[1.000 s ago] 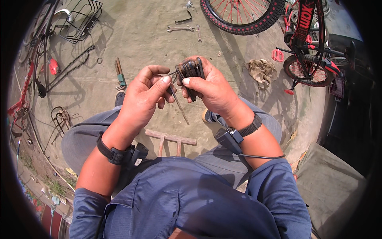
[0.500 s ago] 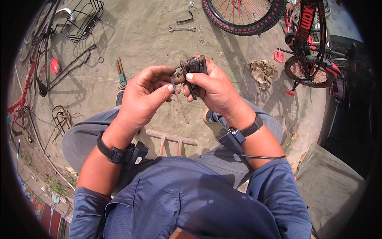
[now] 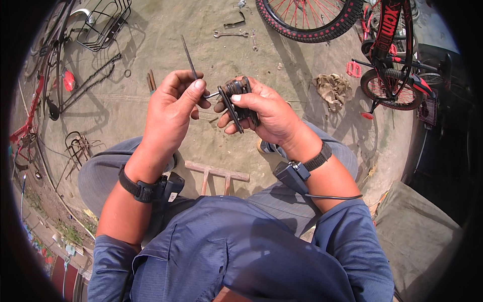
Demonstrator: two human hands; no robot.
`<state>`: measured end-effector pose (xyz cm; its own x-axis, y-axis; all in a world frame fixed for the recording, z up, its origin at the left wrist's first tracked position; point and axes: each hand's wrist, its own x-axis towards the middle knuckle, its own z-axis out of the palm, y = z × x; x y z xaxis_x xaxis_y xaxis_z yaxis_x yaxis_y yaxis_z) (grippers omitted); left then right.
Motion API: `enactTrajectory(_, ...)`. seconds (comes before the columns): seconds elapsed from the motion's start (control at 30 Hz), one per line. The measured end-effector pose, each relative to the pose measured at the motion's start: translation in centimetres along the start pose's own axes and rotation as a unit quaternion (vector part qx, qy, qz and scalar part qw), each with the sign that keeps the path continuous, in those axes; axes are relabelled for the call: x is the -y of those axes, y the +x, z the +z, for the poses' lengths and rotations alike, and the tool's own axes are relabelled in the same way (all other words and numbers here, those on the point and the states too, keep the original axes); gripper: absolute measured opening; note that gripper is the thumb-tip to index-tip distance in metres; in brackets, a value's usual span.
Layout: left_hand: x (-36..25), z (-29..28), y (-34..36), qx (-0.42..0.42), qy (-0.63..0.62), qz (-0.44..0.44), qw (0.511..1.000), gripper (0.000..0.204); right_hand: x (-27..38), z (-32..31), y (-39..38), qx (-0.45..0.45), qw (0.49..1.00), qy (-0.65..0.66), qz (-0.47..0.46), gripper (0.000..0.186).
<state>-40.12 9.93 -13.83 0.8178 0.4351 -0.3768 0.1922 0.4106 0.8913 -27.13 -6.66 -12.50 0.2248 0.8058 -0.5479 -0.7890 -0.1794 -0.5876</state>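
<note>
My left hand [image 3: 172, 104] pinches a thin dark hex key [image 3: 188, 55] between thumb and fingers. Its long arm points up and away from me, and its short end reaches into the left side of a dark, greasy bike part [image 3: 235, 106]. That part has two black plates with a coil-like core between them. My right hand [image 3: 274, 113] grips it, thumb on top and fingers curled beneath. The hex key's bend is hidden by my left fingers, and so is part of the core by my right hand.
Beyond my hands lie an open-ended wrench [image 3: 231, 34], a black bracket [image 3: 235, 22] and pliers [image 3: 151, 81]. A crumpled rag [image 3: 332, 91] is at right, near a bicycle wheel [image 3: 322, 35]. A chain [image 3: 93, 83] is at left; a wooden stool [image 3: 216, 172] stands between my legs.
The hex key's long arm has swung from pointing down toward me to pointing up and away. My left hand has shifted left and up; the bike part has tilted in my right hand.
</note>
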Motion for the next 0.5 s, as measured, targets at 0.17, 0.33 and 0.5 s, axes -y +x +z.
enactTrajectory(0.17, -0.03, -0.23, 0.27, -0.002, -0.006, -0.010, 1.000, 0.042, -0.44, -0.16, 0.05, 0.005, 0.999, -0.032, -0.017, 0.030)
enactTrajectory(0.33, 0.07, -0.03, 0.12, 0.004, -0.009, 0.021, 1.000, 0.044, -0.44, -0.39, 0.13, 0.005, 1.000, -0.014, -0.015, 0.032)
enactTrajectory(0.5, 0.08, 0.09, -0.02, 0.026, 0.019, 0.026, 0.999, 0.040, -0.29, -0.58, 0.29, 0.004, 1.000, 0.010, -0.013, 0.031)
